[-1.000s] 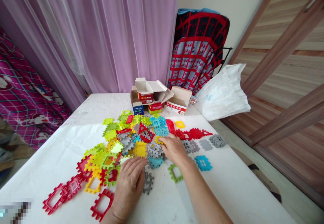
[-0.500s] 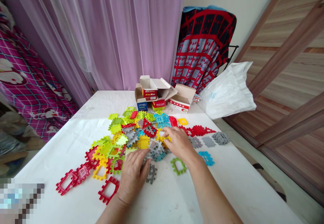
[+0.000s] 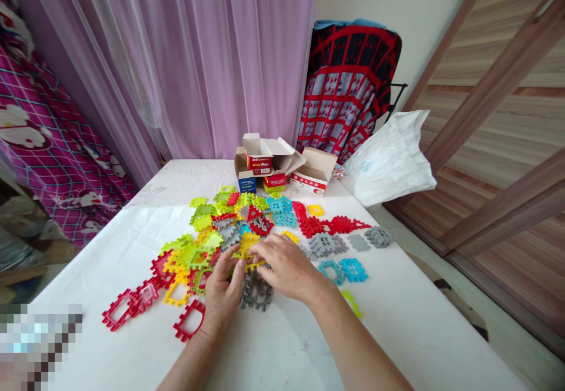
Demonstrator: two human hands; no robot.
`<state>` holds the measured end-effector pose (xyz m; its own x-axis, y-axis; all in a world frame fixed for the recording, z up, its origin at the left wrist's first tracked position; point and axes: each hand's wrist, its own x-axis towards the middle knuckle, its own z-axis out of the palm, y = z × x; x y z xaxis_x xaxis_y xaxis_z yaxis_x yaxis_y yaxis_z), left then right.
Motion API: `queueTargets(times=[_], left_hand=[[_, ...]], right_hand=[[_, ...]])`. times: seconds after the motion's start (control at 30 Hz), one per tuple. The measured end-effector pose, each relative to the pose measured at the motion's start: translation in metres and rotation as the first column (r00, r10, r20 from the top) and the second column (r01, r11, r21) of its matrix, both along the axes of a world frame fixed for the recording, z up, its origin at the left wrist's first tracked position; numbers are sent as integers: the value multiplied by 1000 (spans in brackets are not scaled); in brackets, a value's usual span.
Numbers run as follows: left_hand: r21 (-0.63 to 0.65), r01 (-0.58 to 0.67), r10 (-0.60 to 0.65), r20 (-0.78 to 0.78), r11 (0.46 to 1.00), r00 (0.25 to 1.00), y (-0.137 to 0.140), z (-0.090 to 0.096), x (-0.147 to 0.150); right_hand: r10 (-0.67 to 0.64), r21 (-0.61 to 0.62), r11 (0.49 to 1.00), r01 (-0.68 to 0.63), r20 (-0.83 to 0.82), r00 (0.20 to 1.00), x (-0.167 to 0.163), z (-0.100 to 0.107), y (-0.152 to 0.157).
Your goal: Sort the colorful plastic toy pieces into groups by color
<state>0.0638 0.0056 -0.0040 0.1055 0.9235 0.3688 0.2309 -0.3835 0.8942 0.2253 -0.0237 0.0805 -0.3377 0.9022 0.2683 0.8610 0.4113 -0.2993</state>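
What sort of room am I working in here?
Probably a room in a home, perhaps a bedroom: a lilac curtain hangs behind the table, a patterned magenta cloth drapes at the left, and wood-panelled doors stand at the right.

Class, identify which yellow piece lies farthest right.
The yellow piece just beyond the red pieces; every other yellow one lies left of it.

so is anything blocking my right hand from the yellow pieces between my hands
Nothing visible blocks it: your right hand is right at the yellow pieces, with your left hand on their other side. The dark grey lattice lies nearer you, out of the way.
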Motion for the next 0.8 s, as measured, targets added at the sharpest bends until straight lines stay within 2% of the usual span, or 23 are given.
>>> queueTargets(times=[0.1,0.17,0.37,0.57,0.67,0.8], left_hand=[[-58,3,3,96,998,995,-1,1,2],[-64,6,1,106,998,994,-1,1,2],[-31,19,-17,78,999,997,-3,4,2],[-7,16,-16,-20,1000,1000,-5,5,2],[4,2,-2,-56,1000,998,-5,2,0],[9,10,-9,-98,1000,995,-3,-5,-1]], right_hand=[[-17,28,999,16,18,1000,-1,1,-2],[-56,40,998,54,42,998,-1,3,-3],[-92,9,996,91,132,987,-1,-2,-1],[-133,-20,991,136,91,987,0,-12,4],[-193,-7,981,194,49,980,28,-7,8],[-359,38,933,357,114,926,116,5,29]])
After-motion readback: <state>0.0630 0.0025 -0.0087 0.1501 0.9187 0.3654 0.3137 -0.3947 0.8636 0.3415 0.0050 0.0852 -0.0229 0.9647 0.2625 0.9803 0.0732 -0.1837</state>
